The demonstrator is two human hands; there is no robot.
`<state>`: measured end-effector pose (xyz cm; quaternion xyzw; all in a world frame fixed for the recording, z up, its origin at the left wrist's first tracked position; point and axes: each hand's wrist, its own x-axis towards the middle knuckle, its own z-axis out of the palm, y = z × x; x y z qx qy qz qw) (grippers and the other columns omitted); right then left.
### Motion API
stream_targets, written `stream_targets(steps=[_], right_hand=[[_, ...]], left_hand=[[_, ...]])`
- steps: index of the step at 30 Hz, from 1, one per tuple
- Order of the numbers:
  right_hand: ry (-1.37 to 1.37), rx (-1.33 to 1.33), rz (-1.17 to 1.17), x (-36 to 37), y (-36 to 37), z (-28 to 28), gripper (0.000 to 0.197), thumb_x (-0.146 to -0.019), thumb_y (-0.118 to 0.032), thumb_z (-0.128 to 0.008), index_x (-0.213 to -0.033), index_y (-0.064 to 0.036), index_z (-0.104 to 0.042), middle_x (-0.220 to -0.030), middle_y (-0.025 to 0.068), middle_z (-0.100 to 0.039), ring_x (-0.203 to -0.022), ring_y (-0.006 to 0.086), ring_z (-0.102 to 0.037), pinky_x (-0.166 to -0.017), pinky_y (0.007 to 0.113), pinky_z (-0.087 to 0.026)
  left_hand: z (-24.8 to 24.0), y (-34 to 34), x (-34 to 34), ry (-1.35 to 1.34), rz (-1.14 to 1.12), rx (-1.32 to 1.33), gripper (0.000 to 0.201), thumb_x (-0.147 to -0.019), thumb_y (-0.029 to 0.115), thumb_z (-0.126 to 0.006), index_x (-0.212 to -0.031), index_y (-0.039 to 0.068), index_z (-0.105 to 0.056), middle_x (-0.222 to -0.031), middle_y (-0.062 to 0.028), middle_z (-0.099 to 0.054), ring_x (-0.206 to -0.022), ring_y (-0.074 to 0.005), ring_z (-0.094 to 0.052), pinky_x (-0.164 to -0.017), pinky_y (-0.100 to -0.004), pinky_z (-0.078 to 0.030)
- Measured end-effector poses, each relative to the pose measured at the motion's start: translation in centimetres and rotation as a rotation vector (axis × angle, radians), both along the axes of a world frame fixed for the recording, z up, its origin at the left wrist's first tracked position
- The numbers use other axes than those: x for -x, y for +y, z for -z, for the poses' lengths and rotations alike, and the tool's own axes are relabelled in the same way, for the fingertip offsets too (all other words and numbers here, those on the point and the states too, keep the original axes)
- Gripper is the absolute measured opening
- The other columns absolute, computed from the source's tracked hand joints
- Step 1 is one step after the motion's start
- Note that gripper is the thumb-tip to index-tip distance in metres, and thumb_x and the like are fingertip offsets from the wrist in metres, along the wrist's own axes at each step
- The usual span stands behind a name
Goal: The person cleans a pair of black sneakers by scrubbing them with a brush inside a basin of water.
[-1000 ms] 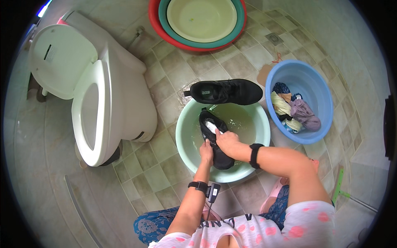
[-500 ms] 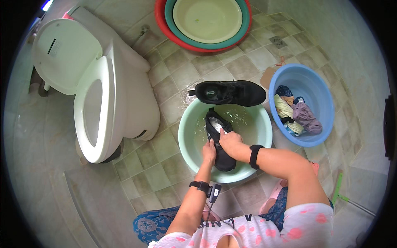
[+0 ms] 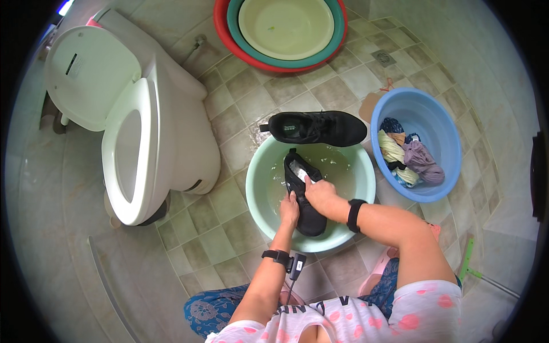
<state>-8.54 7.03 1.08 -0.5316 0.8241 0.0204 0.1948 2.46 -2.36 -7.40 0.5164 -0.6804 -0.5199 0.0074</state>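
Over floor tiles (image 3: 336,88), left grip (image 3: 289,210) clasps a black shoe (image 3: 311,222), right grip (image 3: 322,198) a white object (image 3: 303,176).

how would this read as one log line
left hand: gripping black shoe; right hand: at its opening; pale green basin: water; blue basin: cloths

The person's left hand (image 3: 289,210) and right hand (image 3: 321,197) are bare. The left wristband (image 3: 275,257) is black and carries a small, dark, box-shaped device (image 3: 297,265) with a white label on its face; a thin dark cable (image 3: 293,284) comes from its lower end. The right wristband (image 3: 354,215) is a plain black strap. The shirt (image 3: 357,320) is whitish, with 2 short sleeves (image 3: 426,308), scattered coral-pink spots and a row of dark printed letters across the chest. Blue trousers (image 3: 210,313) bear a paler floral pattern, and pink footwear (image 3: 382,265) shows beside them.
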Motion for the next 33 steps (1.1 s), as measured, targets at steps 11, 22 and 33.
stream_targets(steps=[11,22,33], right_hand=[[-0.364,-0.116,-0.057,1.7,0.9,-3.9,0.036,-0.087,-0.009,-0.046,-0.119,0.0076,-0.049,-0.089,0.0211,-0.065,-0.083,0.0337,-0.065,-0.068,0.042,-0.053],[-0.568,-0.368,0.131,2.7,-1.0,-7.9,0.041,-0.082,-0.011,-0.045,-0.12,0.0018,-0.053,-0.102,0.0241,-0.063,-0.096,0.0369,-0.062,-0.081,0.044,-0.049],[-0.045,-0.008,0.07,1.8,0.2,-0.8,0.041,-0.086,-0.012,-0.047,-0.124,0.0036,-0.05,-0.081,0.0173,-0.066,-0.075,0.0277,-0.067,-0.062,0.038,-0.054]], left_hand=[[-0.9,-0.3,-0.6,0.011,0.006,0.077,0.043,-0.096,0.032,-0.042,-0.117,-0.003,-0.056,-0.107,-0.0217,-0.063,-0.1,-0.0316,-0.059,-0.089,-0.0364,-0.042],[-2.8,-1.4,-0.9,-0.101,0.056,0.046,0.045,-0.096,0.032,-0.041,-0.125,-0.002,-0.051,-0.115,-0.0244,-0.058,-0.109,-0.0347,-0.056,-0.094,-0.0355,-0.04],[-2.6,-0.6,-0.5,-0.061,0.141,0.177,0.052,-0.095,0.039,-0.037,-0.127,0.0,-0.048,-0.11,-0.0287,-0.058,-0.109,-0.0436,-0.052,-0.094,-0.0436,-0.04]])
